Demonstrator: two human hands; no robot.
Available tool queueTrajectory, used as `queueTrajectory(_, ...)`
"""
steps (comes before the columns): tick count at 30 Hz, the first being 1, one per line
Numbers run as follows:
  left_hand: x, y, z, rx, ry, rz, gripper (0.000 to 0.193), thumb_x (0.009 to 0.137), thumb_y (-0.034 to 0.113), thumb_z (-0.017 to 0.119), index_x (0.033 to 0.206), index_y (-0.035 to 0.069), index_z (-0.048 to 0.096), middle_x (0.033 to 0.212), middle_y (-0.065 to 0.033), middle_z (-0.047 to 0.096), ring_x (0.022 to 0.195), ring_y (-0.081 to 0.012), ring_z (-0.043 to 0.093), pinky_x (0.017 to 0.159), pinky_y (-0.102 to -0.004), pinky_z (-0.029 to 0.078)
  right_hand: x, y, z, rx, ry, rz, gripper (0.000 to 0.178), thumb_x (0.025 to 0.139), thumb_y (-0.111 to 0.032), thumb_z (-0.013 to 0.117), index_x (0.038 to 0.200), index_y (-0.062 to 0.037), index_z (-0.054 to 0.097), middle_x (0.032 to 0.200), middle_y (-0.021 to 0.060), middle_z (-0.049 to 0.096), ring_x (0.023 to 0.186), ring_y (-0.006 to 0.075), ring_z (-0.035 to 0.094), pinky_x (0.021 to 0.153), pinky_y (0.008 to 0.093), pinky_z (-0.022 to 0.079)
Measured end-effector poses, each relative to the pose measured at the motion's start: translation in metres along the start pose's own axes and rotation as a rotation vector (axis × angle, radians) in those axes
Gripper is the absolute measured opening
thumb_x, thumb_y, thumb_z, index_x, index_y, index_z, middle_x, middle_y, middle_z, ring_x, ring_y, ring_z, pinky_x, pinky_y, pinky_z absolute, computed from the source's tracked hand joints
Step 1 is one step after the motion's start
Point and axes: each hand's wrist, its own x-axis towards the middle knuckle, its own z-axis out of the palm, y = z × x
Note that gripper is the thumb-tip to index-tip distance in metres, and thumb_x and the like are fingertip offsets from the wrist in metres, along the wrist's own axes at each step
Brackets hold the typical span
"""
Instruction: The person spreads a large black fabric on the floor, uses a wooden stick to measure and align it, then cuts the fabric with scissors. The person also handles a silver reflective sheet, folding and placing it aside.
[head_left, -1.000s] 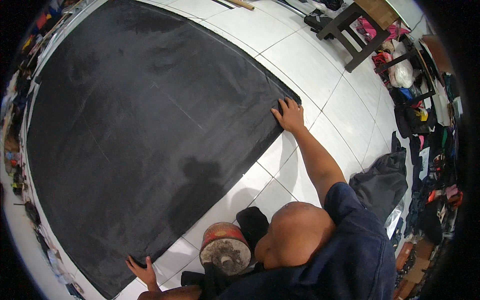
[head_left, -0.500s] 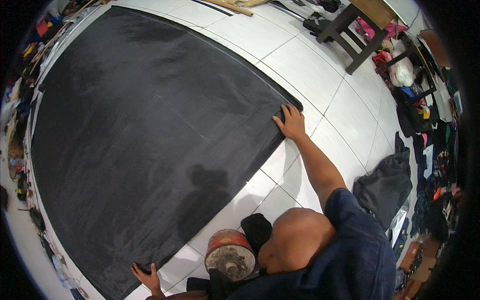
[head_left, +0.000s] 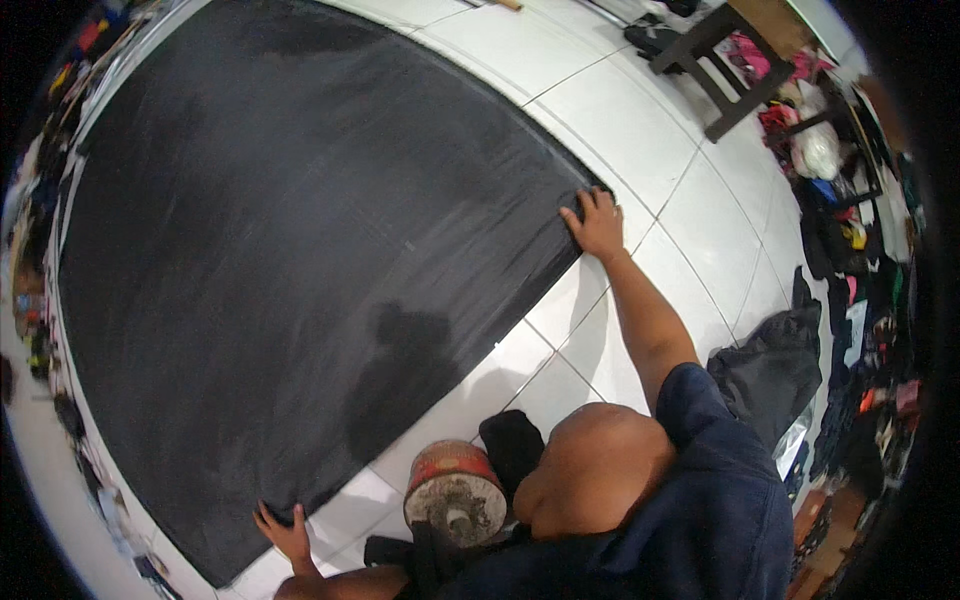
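A large black cloth point(head_left: 290, 250) lies spread flat on the white tiled floor point(head_left: 650, 130). My right hand point(head_left: 597, 222) reaches forward and rests flat on the cloth's near right corner, fingers apart. At the near left corner my left hand point(head_left: 284, 528) presses on the cloth's edge with spread fingers. Neither hand has anything closed in it. My head and dark blue shirt fill the lower right of the view.
A round red drum-shaped object point(head_left: 455, 492) with a worn top stands by my knees, next to a small black bundle point(head_left: 512, 445). A dark heap of fabric point(head_left: 770, 365) lies to my right. A dark wooden table point(head_left: 720, 55) and piled clutter point(head_left: 850, 230) line the right side.
Both hands stay on the same corners of the cloth. The view has shifted slightly, so the left hand sits lower in the picture.
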Motion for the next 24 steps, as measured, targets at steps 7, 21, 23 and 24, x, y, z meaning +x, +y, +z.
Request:
queueTrajectory(7, 0.009, 0.029, -0.012, -0.037, 0.01, 0.059, 0.094, 0.074, 0.054, 0.076, 0.145, 0.009, 0.034, 0.147, -0.0301, 0.025, 0.136, -0.0466, 0.028, 0.109, -0.0544, 0.028, 0.013, 0.025, 0.01, 0.082, -0.103, -0.112, 0.076, 0.09, -0.064, 0.047, 0.129, 0.0004, 0.052, 0.135, 0.0236, 0.049, 0.126, 0.0383, 0.045, 0.102, 0.0502, 0.038)
queueTrajectory(21, -0.01, -0.013, -0.033, 0.14, 0.05, -0.082, 0.101, 0.066, 0.068, 0.073, 0.145, 0.014, 0.038, 0.149, -0.0292, 0.026, 0.138, -0.0464, 0.026, 0.11, -0.0537, 0.027, -0.004, 0.008, 0.004, -0.319, -0.065, -0.17, 0.058, 0.095, -0.051, 0.048, 0.135, -0.0089, 0.049, 0.135, 0.019, 0.05, 0.124, 0.0366, 0.049, 0.099, 0.0449, 0.044)
queueTrajectory(23, -0.012, 0.025, -0.019, 0.082, 0.005, -0.126, 0.103, 0.066, 0.071, 0.07, 0.146, 0.016, 0.037, 0.151, -0.0272, 0.023, 0.141, -0.0443, 0.022, 0.111, -0.0576, 0.022, 0.019, 0.002, -0.009, -0.303, 0.106, -0.345, 0.054, 0.096, -0.045, 0.051, 0.133, -0.0071, 0.05, 0.135, 0.0192, 0.05, 0.122, 0.0372, 0.051, 0.097, 0.0452, 0.045)
queueTrajectory(24, -0.006, 0.026, -0.023, 0.08, 0.004, -0.115, 0.104, 0.065, 0.074, 0.069, 0.146, 0.016, 0.037, 0.151, -0.0265, 0.023, 0.141, -0.0439, 0.021, 0.111, -0.059, 0.02, 0.006, -0.008, -0.008, -0.258, 0.123, -0.405, 0.053, 0.095, -0.045, 0.052, 0.132, -0.0061, 0.051, 0.135, 0.0198, 0.05, 0.121, 0.0377, 0.051, 0.097, 0.0455, 0.045)
